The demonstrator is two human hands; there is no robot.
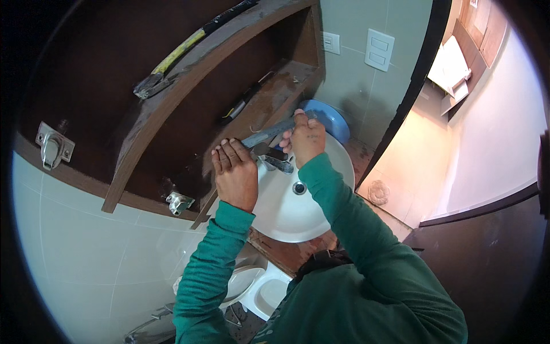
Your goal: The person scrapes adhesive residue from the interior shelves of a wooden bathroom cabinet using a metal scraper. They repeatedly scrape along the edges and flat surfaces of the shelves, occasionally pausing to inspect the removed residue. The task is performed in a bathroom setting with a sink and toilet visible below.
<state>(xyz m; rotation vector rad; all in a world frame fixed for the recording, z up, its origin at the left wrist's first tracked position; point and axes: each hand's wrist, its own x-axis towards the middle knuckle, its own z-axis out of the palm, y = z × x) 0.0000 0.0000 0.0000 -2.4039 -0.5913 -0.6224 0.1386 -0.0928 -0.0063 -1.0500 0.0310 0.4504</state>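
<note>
Leftward, hinges: one metal hinge sits at the cabinet's far-left edge, a second hinge further right, both on the brown cabinet.
Hammer: a yellow-and-black handled hammer lies along the curved upper shelf, clear of the hands.
Left hand: palm down, fingers side by side over the near end of the grey bar; whether they grip it I cannot tell.
Grey bar: slanting between the hands, along the front of the lower shelf — seemingly being worked against that wood; the next move probably calls for a steady push, with the left hand guiding.
Dark tool: below the bar, over the basin's back edge; its support is hidden.
Basin: white, just beneath — likely the main obstacle, prone to knocks.
Right hand: curled round the bar's far end, thumb on top.
Blue bowl: behind the right hand, crowding that side.
Switch plate: on the tiled wall beyond.
</note>
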